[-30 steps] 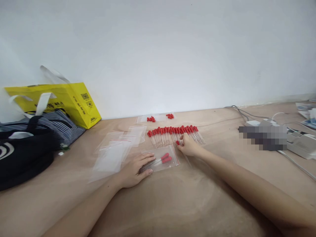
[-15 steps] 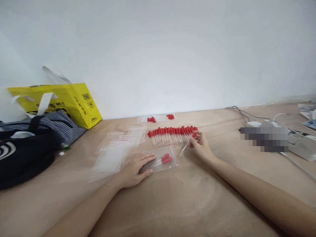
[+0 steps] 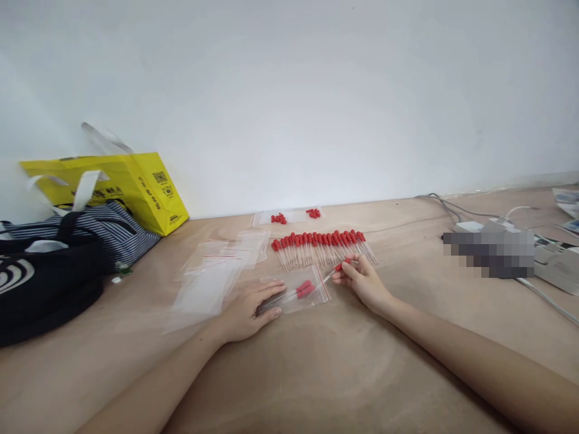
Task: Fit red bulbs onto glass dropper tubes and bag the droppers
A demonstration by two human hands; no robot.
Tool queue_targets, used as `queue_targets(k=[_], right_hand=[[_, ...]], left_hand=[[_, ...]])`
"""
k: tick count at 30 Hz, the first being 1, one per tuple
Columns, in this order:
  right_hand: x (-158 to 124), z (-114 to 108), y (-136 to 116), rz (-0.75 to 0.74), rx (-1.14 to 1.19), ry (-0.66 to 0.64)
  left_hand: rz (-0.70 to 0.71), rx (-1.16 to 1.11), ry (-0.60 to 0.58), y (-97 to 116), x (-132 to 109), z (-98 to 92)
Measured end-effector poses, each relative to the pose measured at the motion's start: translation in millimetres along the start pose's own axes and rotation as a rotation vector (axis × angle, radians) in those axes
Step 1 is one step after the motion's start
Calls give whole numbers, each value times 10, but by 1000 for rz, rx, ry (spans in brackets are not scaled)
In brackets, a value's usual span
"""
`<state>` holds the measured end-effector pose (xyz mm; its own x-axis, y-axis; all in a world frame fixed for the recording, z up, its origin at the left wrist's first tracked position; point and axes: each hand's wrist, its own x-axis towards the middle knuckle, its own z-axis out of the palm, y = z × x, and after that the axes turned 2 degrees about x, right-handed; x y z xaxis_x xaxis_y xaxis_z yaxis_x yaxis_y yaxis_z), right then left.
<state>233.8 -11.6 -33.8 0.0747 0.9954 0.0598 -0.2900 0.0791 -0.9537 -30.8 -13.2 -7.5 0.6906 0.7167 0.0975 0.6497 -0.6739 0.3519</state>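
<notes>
A small clear zip bag [image 3: 296,290] with two red-capped droppers inside lies on the wooden table. My left hand [image 3: 249,308] lies flat on the bag's left end, fingers spread. My right hand [image 3: 362,279] pinches one red-capped glass dropper [image 3: 337,269] with its glass tip pointing at the bag's open right edge. Just behind lies a row of several red-capped droppers [image 3: 321,246].
A pile of empty clear zip bags [image 3: 212,271] lies to the left. A filled bag of droppers [image 3: 294,216] sits by the wall. A yellow shopping bag [image 3: 131,187] and dark striped bags [image 3: 54,259] stand far left. Cables and power strips [image 3: 534,253] lie at right.
My right hand picked one dropper out of the row, lifted it to the right, then brought it down to the mouth of the bag. My left hand stayed on the bag.
</notes>
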Motion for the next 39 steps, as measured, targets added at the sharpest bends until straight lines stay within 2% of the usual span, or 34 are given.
queue_targets(k=[3,5,9,12,18,24,26,28,31,33,37,39], right_hand=[[-5,13,13,-18,-27,-63],[-21,13,23,-48,-126,-131],[-74,-7,4,-174,-531,-342],[-92,-15,-29,-228,-734,-429],[4,12,19,-175,-715,-498],[108,101,89,-198,-722,-330],[109,106,82,-251,-764,-383],[114,85,66,-313,-781,-489],[184,39,18,-308,-792,-571],[297,33,-41,-288,-871,-493],[665,141,-179,-350,-1230,-167],[874,235,-212,-357,-1298,-88]], left_hand=[[-14,6,7,10,8,-6],[-20,12,8,15,13,-5],[-26,20,19,27,14,5],[-28,29,23,35,8,10],[-23,37,16,21,14,8],[-1,41,23,16,18,9],[0,43,21,24,14,6],[-6,46,17,34,10,0],[-10,50,12,43,14,-7],[-9,50,9,41,19,-8],[-10,46,6,26,22,-3],[-7,42,5,23,17,-2]])
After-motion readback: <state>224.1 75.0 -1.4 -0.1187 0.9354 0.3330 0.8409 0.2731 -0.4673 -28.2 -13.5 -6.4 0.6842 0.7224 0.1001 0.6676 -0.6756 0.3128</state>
